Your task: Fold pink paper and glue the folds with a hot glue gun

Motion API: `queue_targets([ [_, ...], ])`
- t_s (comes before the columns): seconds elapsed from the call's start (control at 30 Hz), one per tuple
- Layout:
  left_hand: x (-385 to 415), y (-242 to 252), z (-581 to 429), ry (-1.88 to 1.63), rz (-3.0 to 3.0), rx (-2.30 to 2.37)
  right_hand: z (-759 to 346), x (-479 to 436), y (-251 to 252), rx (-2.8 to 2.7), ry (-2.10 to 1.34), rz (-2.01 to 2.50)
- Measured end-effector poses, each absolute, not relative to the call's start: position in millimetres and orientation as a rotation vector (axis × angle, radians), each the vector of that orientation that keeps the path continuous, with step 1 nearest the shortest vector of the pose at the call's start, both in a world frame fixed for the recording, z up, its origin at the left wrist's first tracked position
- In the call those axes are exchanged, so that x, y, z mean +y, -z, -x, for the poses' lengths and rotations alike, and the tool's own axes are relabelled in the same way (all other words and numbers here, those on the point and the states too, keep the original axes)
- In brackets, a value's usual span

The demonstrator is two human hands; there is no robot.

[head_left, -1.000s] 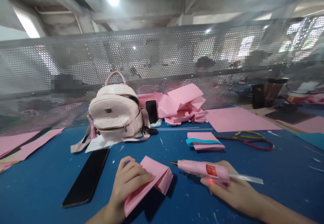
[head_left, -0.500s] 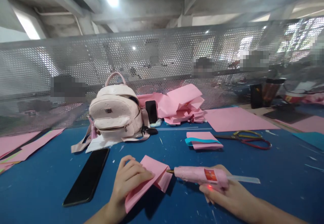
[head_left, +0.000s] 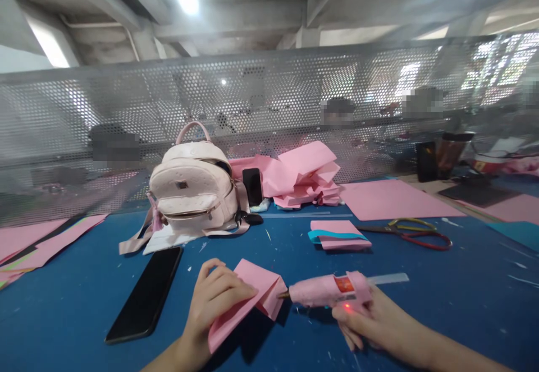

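My left hand (head_left: 219, 299) is closed on a folded piece of pink paper (head_left: 259, 276), fingers over its left part. In my right hand (head_left: 370, 318) is a pink hot glue gun (head_left: 314, 292), its red light lit and a clear glue stick (head_left: 389, 278) poking out of the back. The metal nozzle meets the right edge of the folded paper; whether it touches cannot be told. Beyond the glue gun lies a folded pink paper piece with a blue strip (head_left: 341, 234), beside scissors (head_left: 415, 232) with yellow and red handles.
A black phone (head_left: 145, 293) lies left of my left hand. Behind stand a pale pink backpack (head_left: 193, 184), a smaller phone (head_left: 252, 187) and crumpled pink paper (head_left: 305, 173). A flat pink sheet (head_left: 398, 199) lies behind the scissors. A perforated metal screen (head_left: 273, 91) spans the table's back.
The glue gun's nozzle has moved slightly down along the paper's right edge, and its body has tilted, rear end up. My left hand and the folded paper have hardly moved.
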State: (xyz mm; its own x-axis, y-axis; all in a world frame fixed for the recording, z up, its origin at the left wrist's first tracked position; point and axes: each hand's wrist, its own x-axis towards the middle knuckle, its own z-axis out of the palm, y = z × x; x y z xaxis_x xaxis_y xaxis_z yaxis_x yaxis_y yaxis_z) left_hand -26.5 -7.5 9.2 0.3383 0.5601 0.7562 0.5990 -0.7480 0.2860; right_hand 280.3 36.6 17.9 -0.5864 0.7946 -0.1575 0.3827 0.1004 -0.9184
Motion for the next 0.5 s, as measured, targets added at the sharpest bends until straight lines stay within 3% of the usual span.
queue_targets([
  [0.1, -7, -9, 27, 1.393, 2.529, -1.092, -277, 39, -24, -1.978, -1.805, 0.852],
  [0.2, -7, -8, 28, 1.396, 2.535, -1.091, -276, 44, -27, -1.788, -1.896, 0.610],
  [0.5, -9, -4, 33, 1.379, 2.562, -1.052, -294, 53, -69, -1.246, -1.576, 0.903],
])
